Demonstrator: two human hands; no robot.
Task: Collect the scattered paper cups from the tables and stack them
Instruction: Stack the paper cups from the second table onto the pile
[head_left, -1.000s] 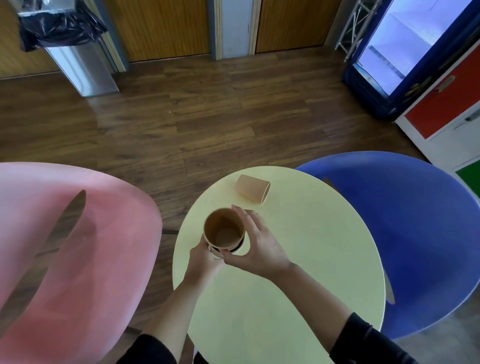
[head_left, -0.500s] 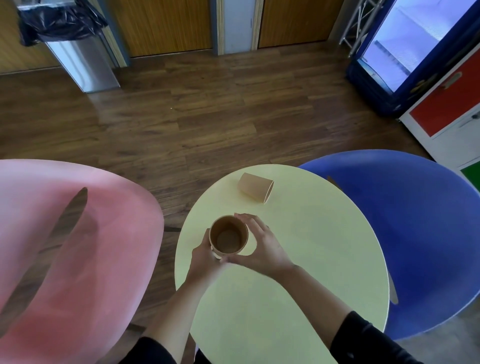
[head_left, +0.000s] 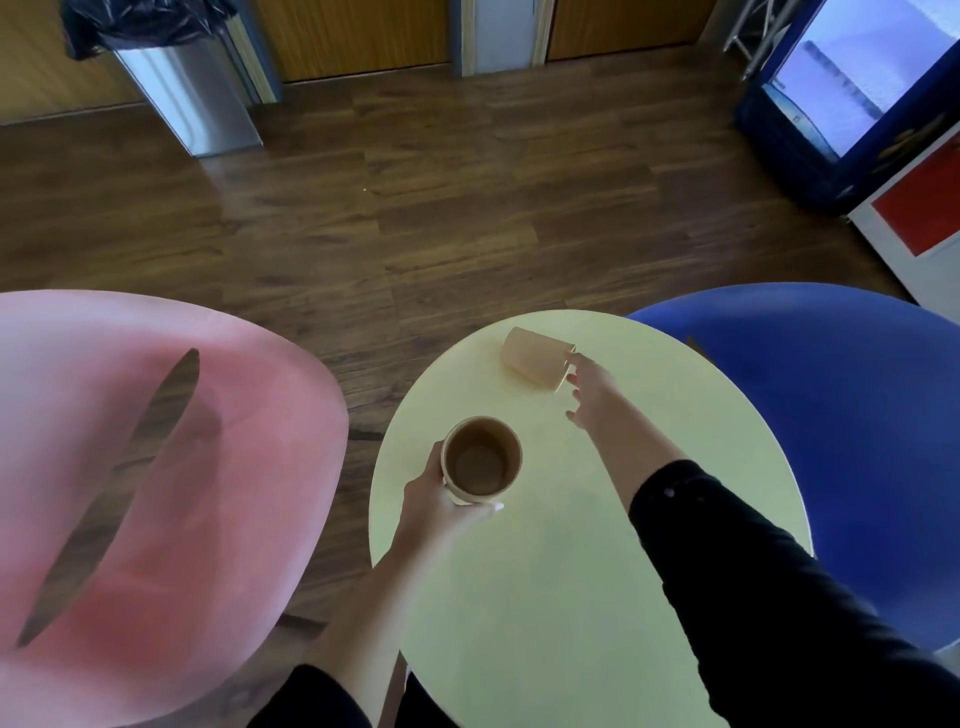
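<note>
**Right hand leaves the stack for the last cup**

On the yellow table (head_left: 597, 571), your left hand (head_left: 431, 499) alone now grips the upright cup stack (head_left: 480, 457). Your right hand (head_left: 589, 387) has let go, fingers apart, touching the tipped cup (head_left: 535, 356) at its rim, ready to grasp.
</note>
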